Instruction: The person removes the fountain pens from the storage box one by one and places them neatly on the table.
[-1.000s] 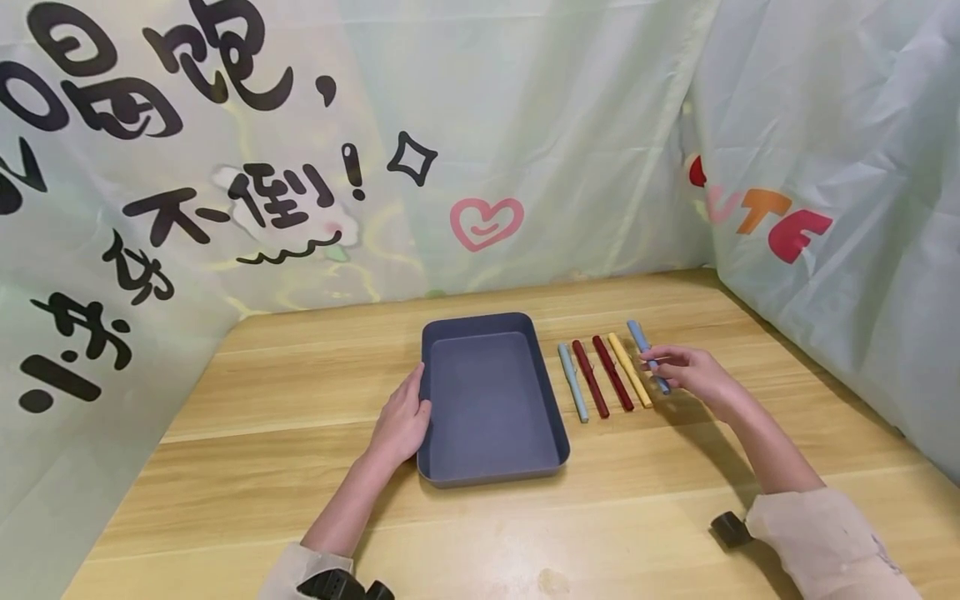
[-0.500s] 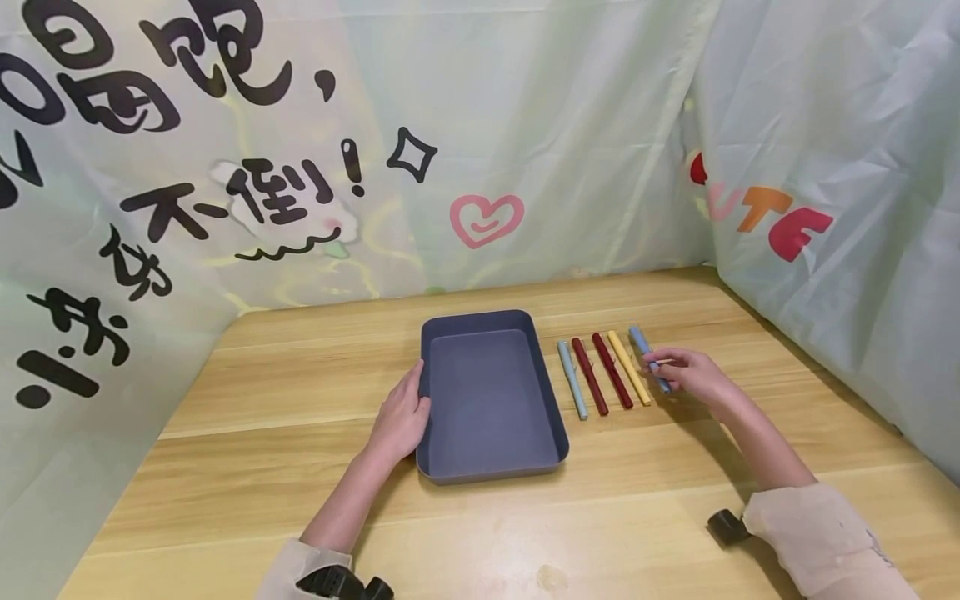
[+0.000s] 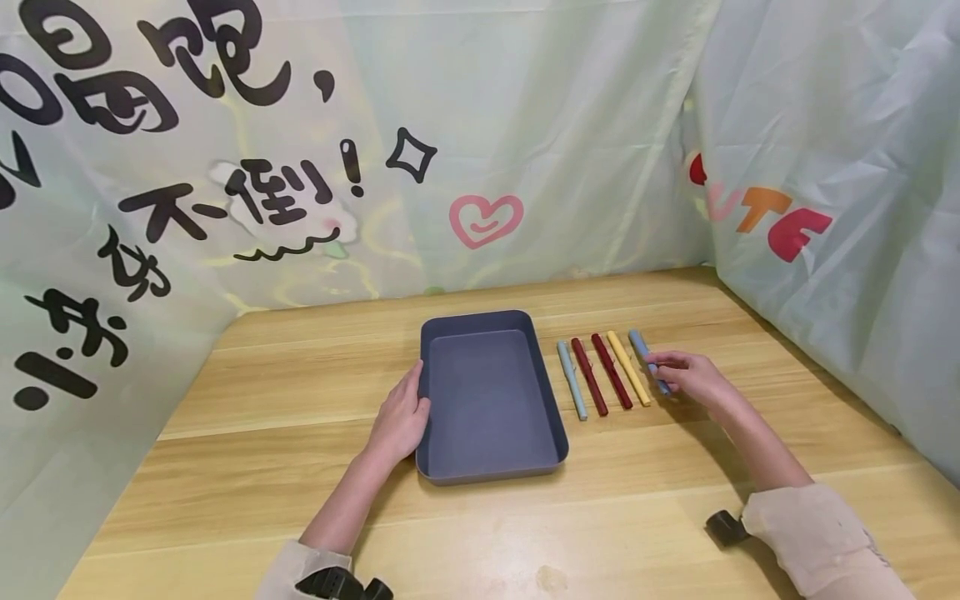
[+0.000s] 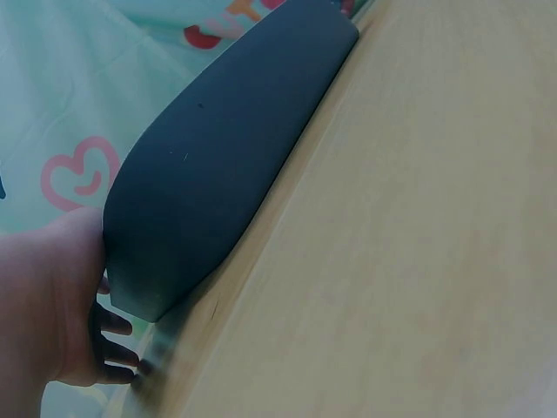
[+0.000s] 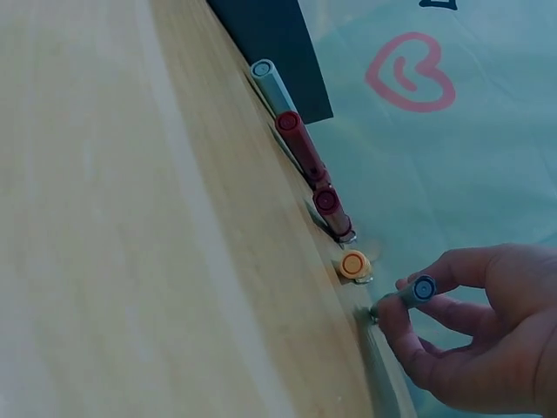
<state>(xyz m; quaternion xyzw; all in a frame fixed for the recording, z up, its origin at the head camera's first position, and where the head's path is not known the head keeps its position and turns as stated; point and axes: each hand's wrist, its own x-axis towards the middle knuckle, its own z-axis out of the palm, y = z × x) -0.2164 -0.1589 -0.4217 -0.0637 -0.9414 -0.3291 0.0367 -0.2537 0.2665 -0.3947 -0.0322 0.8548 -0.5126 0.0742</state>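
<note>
Right hand (image 3: 686, 375) pinching slim blue pen (image 3: 643, 352) at the right end of a pen row, left hand (image 3: 401, 417) resting flat-fingered against matte rounded navy tray (image 3: 487, 471), pale woodgrain counter (image 3: 262, 433), printed fabric backdrop (image 3: 525, 125)

We see open table (image 3: 262, 392) left of the tray (image 3: 487, 321); on its right, five pens (image 3: 600, 375) crowd the gap, curtains (image 3: 825, 275) closing in behind.

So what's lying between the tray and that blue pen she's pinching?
In the head view, four pens: a light blue pen, two dark red pens and a yellow pen.
</note>
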